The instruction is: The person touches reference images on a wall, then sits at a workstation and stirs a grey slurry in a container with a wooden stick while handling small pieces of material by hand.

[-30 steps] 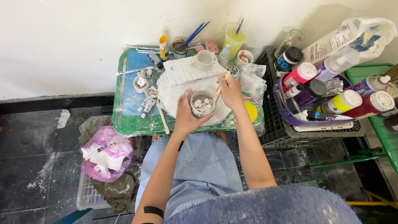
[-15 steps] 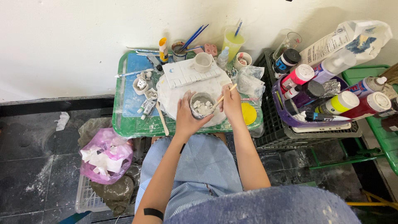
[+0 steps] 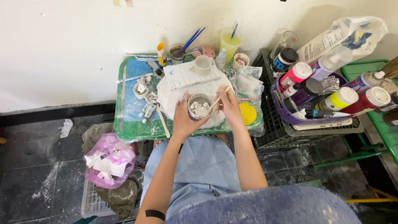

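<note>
Fingers of the left hand are wrapping the left wall of the cup, thumb side nearest the body, clenched on it and holding it just over the white board. Fingers of the right hand are pinching the stick near its middle, grasping it like a pencil.

Key relation: cup is sitting between the 2 hands, touching the left fingers and just left of the right fingers. Stick's long axis is running diagonal, upper end pointing up and right past the right fingers, lower end dipping down and left into the cup mouth among pale lumps. Whether the tip is touching the lumps, cannot tell, too small.

Left hand is the nearer one to the cup, in contact with it. Right hand is reaching the cup only through the stick; right knuckles look just beside the rim, contact unclear.

Around the fingers:
- above the cup, a white ridged slab with a small mug on it
- right of the right fingers, a yellow lid and crumpled clear plastic
- left of the left fingers, a wooden tool lying on the green table, long axis running toward the body
- far right, well apart, a black crate with paint bottles
</note>
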